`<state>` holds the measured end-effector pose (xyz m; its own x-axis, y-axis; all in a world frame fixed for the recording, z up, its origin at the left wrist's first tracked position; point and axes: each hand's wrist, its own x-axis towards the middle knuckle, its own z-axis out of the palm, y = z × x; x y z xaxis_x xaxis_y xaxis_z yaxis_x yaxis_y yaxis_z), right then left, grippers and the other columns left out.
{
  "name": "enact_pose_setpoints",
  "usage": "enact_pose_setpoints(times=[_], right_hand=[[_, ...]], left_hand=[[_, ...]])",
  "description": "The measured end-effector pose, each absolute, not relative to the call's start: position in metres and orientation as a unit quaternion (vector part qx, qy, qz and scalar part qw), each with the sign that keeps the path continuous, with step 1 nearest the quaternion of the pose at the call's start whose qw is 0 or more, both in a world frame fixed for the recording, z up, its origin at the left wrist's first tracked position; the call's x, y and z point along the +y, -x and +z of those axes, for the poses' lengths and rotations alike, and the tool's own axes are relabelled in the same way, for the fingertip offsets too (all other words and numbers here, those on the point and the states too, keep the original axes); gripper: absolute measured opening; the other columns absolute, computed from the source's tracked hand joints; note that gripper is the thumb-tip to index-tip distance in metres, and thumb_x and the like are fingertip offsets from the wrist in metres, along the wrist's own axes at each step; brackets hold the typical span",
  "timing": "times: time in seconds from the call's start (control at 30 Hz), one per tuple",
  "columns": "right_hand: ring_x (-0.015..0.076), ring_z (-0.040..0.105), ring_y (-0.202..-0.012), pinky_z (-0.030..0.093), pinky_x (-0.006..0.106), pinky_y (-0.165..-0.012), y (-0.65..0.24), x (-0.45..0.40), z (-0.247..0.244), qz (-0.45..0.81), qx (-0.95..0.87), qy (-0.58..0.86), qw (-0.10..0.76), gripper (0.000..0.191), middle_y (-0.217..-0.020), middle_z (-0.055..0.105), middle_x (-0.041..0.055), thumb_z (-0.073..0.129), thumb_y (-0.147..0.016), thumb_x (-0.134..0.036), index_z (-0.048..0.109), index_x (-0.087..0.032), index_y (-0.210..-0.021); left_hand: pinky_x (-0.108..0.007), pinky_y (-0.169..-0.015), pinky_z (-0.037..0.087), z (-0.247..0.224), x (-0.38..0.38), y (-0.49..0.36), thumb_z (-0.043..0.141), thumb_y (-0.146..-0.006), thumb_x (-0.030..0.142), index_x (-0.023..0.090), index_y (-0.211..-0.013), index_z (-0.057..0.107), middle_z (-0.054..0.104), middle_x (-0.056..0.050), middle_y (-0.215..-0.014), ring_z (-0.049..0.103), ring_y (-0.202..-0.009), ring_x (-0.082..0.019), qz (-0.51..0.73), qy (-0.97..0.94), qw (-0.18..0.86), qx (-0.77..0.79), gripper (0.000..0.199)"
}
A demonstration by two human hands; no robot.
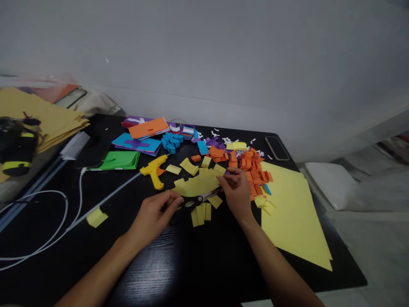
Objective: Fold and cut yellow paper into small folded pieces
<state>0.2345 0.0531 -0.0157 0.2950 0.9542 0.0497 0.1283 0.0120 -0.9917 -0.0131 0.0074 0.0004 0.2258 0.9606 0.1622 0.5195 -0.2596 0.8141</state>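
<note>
Near the middle of the black table, a pair of scissors (pixel 200 198) lies over small yellow paper pieces (pixel 198 214). My left hand (pixel 159 209) is at the handle end of the scissors, thumb and fingers pinched together; what they hold, if anything, is too small to tell. My right hand (pixel 235 189) is beside the blade end, its fingers closed at the right edge of a yellow paper strip (pixel 201 183). That strip lies between the hands, just beyond the scissors. More yellow pieces lie around it.
A yellow glue gun (pixel 154 171) lies left of the strip. Orange folded pieces (pixel 252 166) and large yellow sheets (pixel 294 213) are on the right, with a phone (pixel 277 148) behind. Blue (pixel 137 143) and green (pixel 123 160) folded paper lies at the back left, beside a white cable (pixel 80 192).
</note>
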Motion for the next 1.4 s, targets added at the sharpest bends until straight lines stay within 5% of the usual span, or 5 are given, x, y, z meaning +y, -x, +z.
enact_pose_setpoints(times=[0.53, 0.7, 0.97, 1.17, 1.4], right_hand=[[0.0238, 0.073, -0.089, 0.06, 0.038, -0.079, -0.244, 0.055, -0.017, 0.25, -0.535, 0.605, 0.534, 0.016, -0.099, 0.076, 0.01, 0.065, -0.091, -0.032, 0.068, -0.02, -0.101], [0.0266, 0.073, -0.091, 0.059, 0.041, -0.078, -0.237, 0.049, -0.024, 0.205, -0.651, 0.602, 0.415, 0.015, -0.108, 0.077, 0.0123, 0.06, -0.091, -0.024, 0.071, -0.02, -0.1], [0.0335, 0.063, -0.123, 0.048, 0.053, -0.106, -0.231, 0.044, -0.033, 0.159, -0.722, 0.586, 0.332, 0.014, -0.117, 0.074, 0.0175, 0.058, -0.093, -0.023, 0.071, -0.018, -0.096], [0.0263, 0.071, -0.096, 0.057, 0.042, -0.088, -0.232, 0.046, -0.028, 0.176, -0.688, 0.577, 0.404, 0.015, -0.097, 0.078, 0.0099, 0.06, -0.091, -0.02, 0.075, -0.02, -0.093], [0.0254, 0.067, -0.113, 0.054, 0.044, -0.099, -0.231, 0.042, -0.006, 0.071, -0.588, 0.547, 0.591, 0.021, -0.114, 0.072, 0.0108, 0.059, -0.098, -0.022, 0.075, -0.022, -0.112]], left_hand=[[-0.032, -0.084, 0.057, -0.012, 0.009, 0.016, 0.052, -0.104, 0.029, 0.019, -0.108, 0.068, 0.07, -0.008, -0.103, 0.07, -0.094, -0.021, 0.308, -0.783, 0.241, 0.484, 0.02], [-0.036, -0.089, 0.06, -0.016, 0.006, 0.016, 0.054, -0.102, 0.031, 0.022, -0.117, 0.068, 0.07, -0.009, -0.123, 0.072, -0.106, -0.025, 0.252, -0.804, 0.216, 0.493, 0.023], [-0.042, -0.09, 0.06, -0.013, 0.006, 0.014, 0.069, -0.094, 0.033, 0.023, -0.123, 0.065, 0.071, -0.009, -0.125, 0.071, -0.109, -0.03, 0.175, -0.825, 0.198, 0.499, 0.031], [-0.044, -0.092, 0.058, -0.01, 0.004, 0.014, 0.066, -0.093, 0.023, 0.021, -0.121, 0.064, 0.07, -0.009, -0.12, 0.069, -0.105, -0.028, 0.165, -0.848, 0.179, 0.471, 0.028], [-0.045, -0.091, 0.058, -0.012, 0.003, 0.014, 0.068, -0.091, 0.024, 0.019, -0.118, 0.066, 0.07, -0.011, -0.12, 0.069, -0.105, -0.029, 0.182, -0.863, 0.154, 0.445, 0.028]])
